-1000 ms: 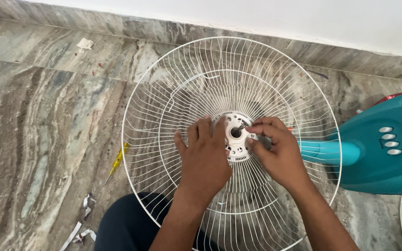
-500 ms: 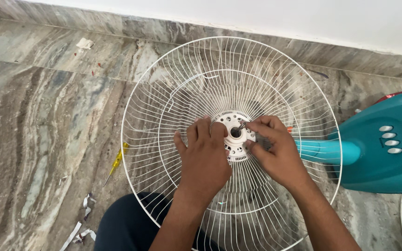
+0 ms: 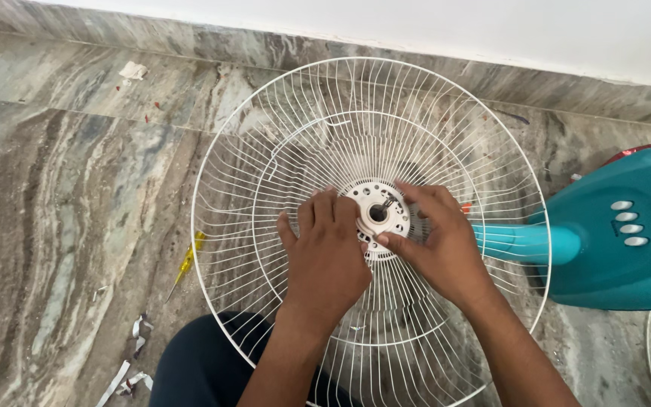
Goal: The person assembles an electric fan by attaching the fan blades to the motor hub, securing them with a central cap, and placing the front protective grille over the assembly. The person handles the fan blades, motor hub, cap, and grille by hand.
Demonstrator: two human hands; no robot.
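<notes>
A round white wire fan guard (image 3: 280, 128) lies over the teal fan body on the marble floor. At its middle sits a white plastic hub (image 3: 379, 212) with a dark centre hole and a small metal shaft. My left hand (image 3: 324, 256) rests flat on the wires, fingertips against the hub's left edge. My right hand (image 3: 438, 245) lies on the hub's right side, thumb under its lower rim and fingers curled over its top right edge.
The teal fan base (image 3: 627, 234) with white buttons lies at the right, its neck (image 3: 514, 243) running under the guard. A yellow screwdriver (image 3: 186, 264) lies on the floor at left. Paper scraps (image 3: 133, 354) lie lower left. My dark-clad knee (image 3: 205, 362) is below.
My right hand's fingers have shifted from pinching at the shaft to spreading around the hub's right edge, the thumb moving lower. The left hand has barely moved.
</notes>
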